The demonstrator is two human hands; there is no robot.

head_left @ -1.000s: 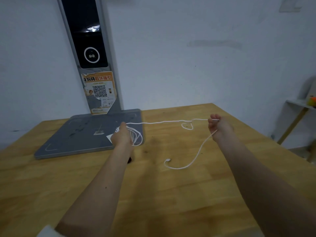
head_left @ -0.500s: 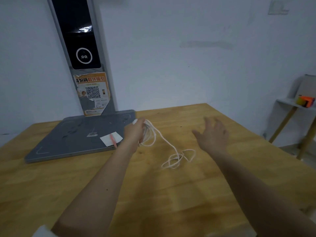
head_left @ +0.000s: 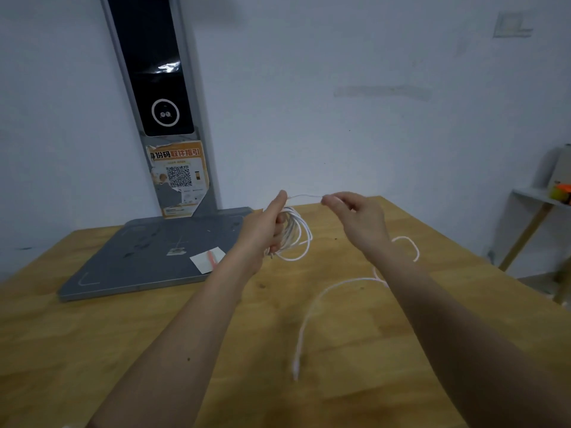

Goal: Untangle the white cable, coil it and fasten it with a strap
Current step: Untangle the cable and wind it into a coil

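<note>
2 bare hands up over wooden counter (head_left: 154, 350), both on white cable (head_left: 312, 307). L hand (head_left: 262, 233): grip closed round bundle of cable loops, thumb stuck out toward far wall; loops hang below/right of fist, lowest arc just above counter top, can't tell if touching. R hand (head_left: 358, 220): thumb + index pinching thin taut bit of cable, other fingers loosely curled. Short straight run of cable stretched between L thumb tip and R pinch, roughly level, blurred. Rest of cable trails behind R wrist, small loop on counter right of R forearm, then long curve across counter toward viewer, loose end w/ plug (head_left: 296, 370) lying flat near centre front, well apart from both hands. Plug detail too blurred to tell type. No strap seen on cable. Grey flat base plate (head_left: 139, 267) on counter at left-rear, tall grey post (head_left: 173, 118) w/ black panel + round ring mark rising from it against wall; orange/white QR sticker (head_left: 179, 177) on post lower part. White paper slip (head_left: 205, 261) w/ thin pink item on it on plate, near L forearm. Small shelf (head_left: 537, 200) w/ orange object far right by wall
</note>
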